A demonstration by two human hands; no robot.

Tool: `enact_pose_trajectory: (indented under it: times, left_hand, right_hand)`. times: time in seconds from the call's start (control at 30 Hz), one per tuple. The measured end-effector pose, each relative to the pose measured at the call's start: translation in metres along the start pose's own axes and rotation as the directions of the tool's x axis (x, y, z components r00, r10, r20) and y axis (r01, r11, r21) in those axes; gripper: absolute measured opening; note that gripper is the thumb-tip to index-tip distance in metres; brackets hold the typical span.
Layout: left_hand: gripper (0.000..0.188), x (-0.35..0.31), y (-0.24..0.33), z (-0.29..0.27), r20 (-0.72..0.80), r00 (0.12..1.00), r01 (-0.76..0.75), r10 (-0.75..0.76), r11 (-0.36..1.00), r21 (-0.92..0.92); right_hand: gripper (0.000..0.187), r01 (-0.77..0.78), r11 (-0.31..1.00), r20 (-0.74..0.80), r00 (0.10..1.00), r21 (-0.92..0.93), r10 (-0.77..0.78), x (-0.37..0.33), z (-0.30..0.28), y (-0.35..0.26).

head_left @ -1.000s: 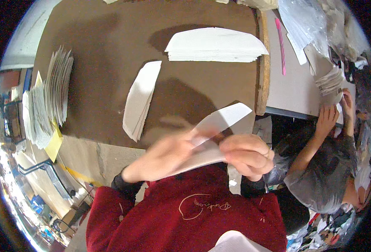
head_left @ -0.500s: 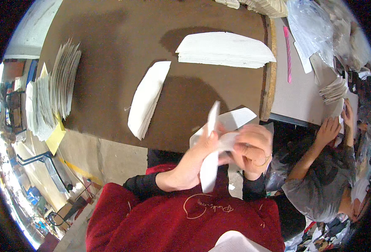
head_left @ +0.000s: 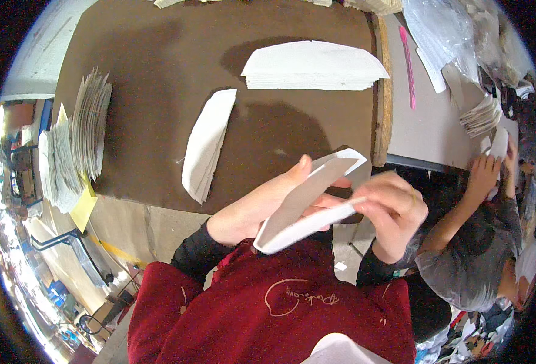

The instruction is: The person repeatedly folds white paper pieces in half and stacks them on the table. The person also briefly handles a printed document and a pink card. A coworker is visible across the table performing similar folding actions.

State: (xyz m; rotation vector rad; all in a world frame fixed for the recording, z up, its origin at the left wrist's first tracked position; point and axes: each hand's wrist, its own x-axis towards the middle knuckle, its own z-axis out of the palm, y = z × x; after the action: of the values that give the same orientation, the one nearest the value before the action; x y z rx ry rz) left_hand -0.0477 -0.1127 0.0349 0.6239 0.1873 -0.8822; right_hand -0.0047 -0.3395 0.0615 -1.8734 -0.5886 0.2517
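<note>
holding one white, long, folded, paper-like piece [head_left: 304, 230] | left hand [head_left: 265, 203] half closed around it | right hand [head_left: 395, 209] pinching its edge | brown, flat tabletop [head_left: 153, 121] beyond

The folded white piece [head_left: 301, 230] hid part of the left hand [head_left: 259, 206], and the right hand [head_left: 395, 209] was blurred. The top edge cut off the brown counter [head_left: 153, 127] and a pale stack [head_left: 374, 5], the bottom edge a white object [head_left: 341, 352]. Scraps [head_left: 462, 333] at lower right were too small to tell.
</note>
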Motion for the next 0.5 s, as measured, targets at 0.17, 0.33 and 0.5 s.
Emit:
enact_pose_trajectory:
  times: [0.17,0.33,0.5]
  left_hand:
    - [0.091,0.009,-0.010,0.004,-0.056,0.995,0.071,-0.077,0.992,-0.107]
    - [0.080,0.012,-0.014,-0.003,-0.082,0.996,-0.020,0.020,1.000,-0.001]
    - [0.074,0.009,-0.016,-0.007,-0.095,0.995,0.002,-0.006,0.999,-0.042]
  right_hand:
    - [0.028,-0.017,0.997,-0.105,0.994,0.073,0.025,0.018,0.023,0.005]
    - [0.036,0.123,0.969,-0.155,0.975,-0.214,-0.158,0.022,0.031,0.010]
    - [0.037,0.098,0.936,-0.190,0.967,-0.339,-0.170,0.022,0.033,0.009]
